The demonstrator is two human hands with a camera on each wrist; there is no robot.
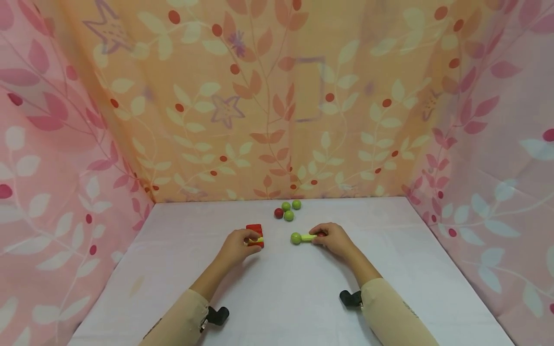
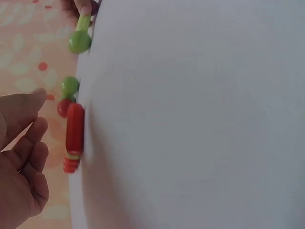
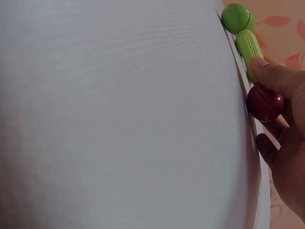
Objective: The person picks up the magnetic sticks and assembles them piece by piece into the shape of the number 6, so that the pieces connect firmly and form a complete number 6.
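Note:
On the white table, red bars [image 1: 254, 229] lie with a yellow-green bar [image 1: 258, 240] among them. My left hand [image 1: 237, 246] is beside them; in the left wrist view its loosely bent fingers [image 2: 40, 152] stand apart from the red bar [image 2: 75, 128]. My right hand [image 1: 335, 240] pinches a yellow-green ribbed rod [image 3: 249, 50] between thumb and fingers. A green ball [image 3: 237, 19] is at the rod's far end, and a dark red ball [image 3: 263, 102] sits at its near end, under the hand.
Behind the hands, several loose balls form a group: green ones [image 1: 289, 216] and a red one [image 1: 279, 213]. Floral cloth [image 1: 277, 120] hangs along the table's back edge and both sides. Dark devices [image 1: 218, 315] are strapped at the wrists.

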